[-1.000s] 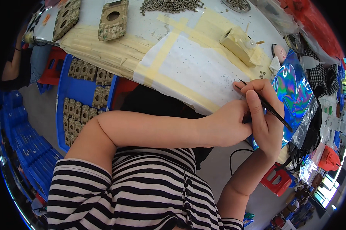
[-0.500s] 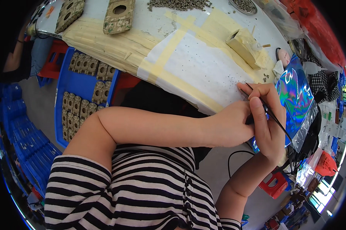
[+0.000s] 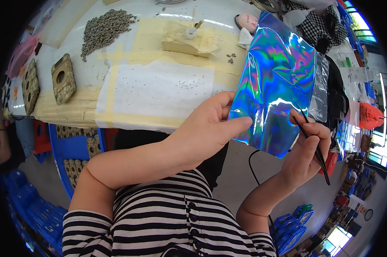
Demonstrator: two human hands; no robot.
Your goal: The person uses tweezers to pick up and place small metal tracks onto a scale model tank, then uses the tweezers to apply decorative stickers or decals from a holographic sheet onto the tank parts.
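Right of the white paper [image 3: 142, 96], blue foil [image 3: 275, 81] is pinched by the nearly closed left hand [image 3: 210, 122]; tweezers [image 3: 323, 167] are gripped in the half-curled right hand [image 3: 307, 154]. Tip contact is unclear; the foil is best kept steady.

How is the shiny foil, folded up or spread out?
Spread out: the foil shows a broad, wrinkled face, and the left hand has its thumb over one edge.

On the tabletop [image 3: 225, 10], the paper [image 3: 159, 88] lies left of the foil [image 3: 279, 73] and before the block [image 3: 178, 48]; left of the block is a pile of parts [image 3: 105, 32], left of the paper two cases [image 3: 66, 88].
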